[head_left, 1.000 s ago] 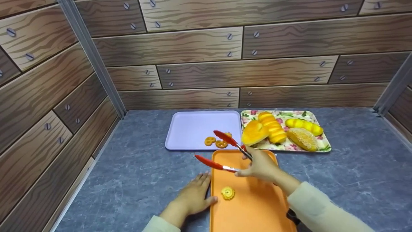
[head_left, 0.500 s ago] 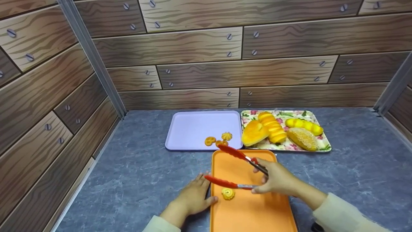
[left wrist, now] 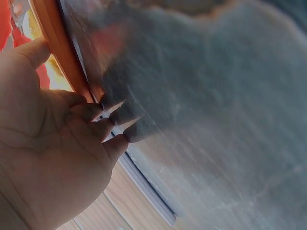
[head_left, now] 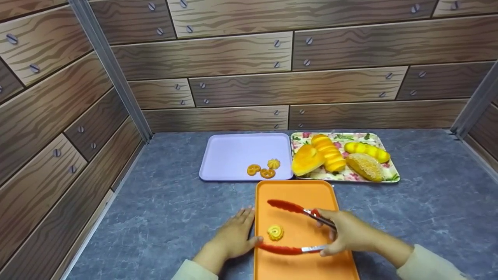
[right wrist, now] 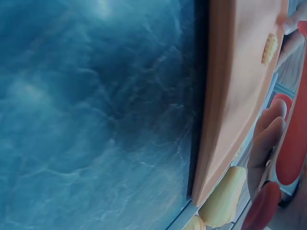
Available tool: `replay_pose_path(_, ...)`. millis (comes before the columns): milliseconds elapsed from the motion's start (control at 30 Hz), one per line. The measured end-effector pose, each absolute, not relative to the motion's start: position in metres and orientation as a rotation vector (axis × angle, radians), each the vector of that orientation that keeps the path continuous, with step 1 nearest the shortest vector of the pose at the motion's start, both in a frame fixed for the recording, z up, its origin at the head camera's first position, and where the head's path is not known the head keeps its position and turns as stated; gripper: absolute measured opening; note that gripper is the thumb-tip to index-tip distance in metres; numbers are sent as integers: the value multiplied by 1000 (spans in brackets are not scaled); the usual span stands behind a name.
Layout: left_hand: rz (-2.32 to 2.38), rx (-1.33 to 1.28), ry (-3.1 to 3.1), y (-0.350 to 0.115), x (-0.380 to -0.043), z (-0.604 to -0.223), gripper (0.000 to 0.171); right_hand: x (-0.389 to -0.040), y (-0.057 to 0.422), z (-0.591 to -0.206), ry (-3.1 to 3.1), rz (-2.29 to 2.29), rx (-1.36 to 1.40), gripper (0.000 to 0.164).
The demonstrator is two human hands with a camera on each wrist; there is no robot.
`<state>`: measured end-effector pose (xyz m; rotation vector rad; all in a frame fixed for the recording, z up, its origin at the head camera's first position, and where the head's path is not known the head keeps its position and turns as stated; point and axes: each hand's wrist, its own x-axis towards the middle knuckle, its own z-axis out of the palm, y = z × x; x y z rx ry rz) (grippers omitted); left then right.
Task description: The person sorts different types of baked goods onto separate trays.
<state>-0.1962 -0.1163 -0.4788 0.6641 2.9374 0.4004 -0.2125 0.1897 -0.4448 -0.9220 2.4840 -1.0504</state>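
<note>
My right hand (head_left: pixel 348 233) grips a pair of red-tipped tongs (head_left: pixel 286 205) over the orange tray (head_left: pixel 303 268). The tongs' arms are spread wide, with a round yellow cookie (head_left: pixel 275 232) between them in the head view. In the right wrist view the cookie (right wrist: pixel 269 49) lies on the tray, and the fingers (right wrist: pixel 265 136) wrap the tongs (right wrist: pixel 292 129). My left hand (head_left: pixel 233 235) lies at the tray's left edge with fingers straight and the thumb over the rim. The left wrist view shows that hand (left wrist: pixel 57 139) palm-side, its thumb touching the tray edge (left wrist: pixel 60 48).
Behind the orange tray, a lilac tray (head_left: pixel 237 155) bears two pretzels (head_left: pixel 267 173) and a ridged cookie (head_left: pixel 273 163). Beside it a floral tray (head_left: pixel 392 174) carries several breads, among them a sesame bun (head_left: pixel 365 167). Wood-patterned walls (head_left: pixel 241 91) enclose the back and sides.
My right hand has drawn the open tongs back from the lilac tray toward the near cookie. The ridged cookie there has come fully into view. My left hand stays put.
</note>
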Motion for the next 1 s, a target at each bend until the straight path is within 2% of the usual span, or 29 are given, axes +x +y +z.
replay_pose_path(133, 404, 664, 2929, -116, -196, -480, 75, -210, 194, -446, 2464, -1031, -983, 62)
replay_pose_path(333, 394, 666, 2932, -116, -197, -482, 74, -209, 201, -449, 2408, -1045, -977, 54)
replay_pose_path(633, 414, 667, 2920, -116, -197, -480, 74, -209, 203, -449, 2405, -1005, -897, 57)
replay_pose_path(1000, 418, 662, 2922, -116, -197, -479, 74, -211, 204, -450, 2423, -1004, -923, 49)
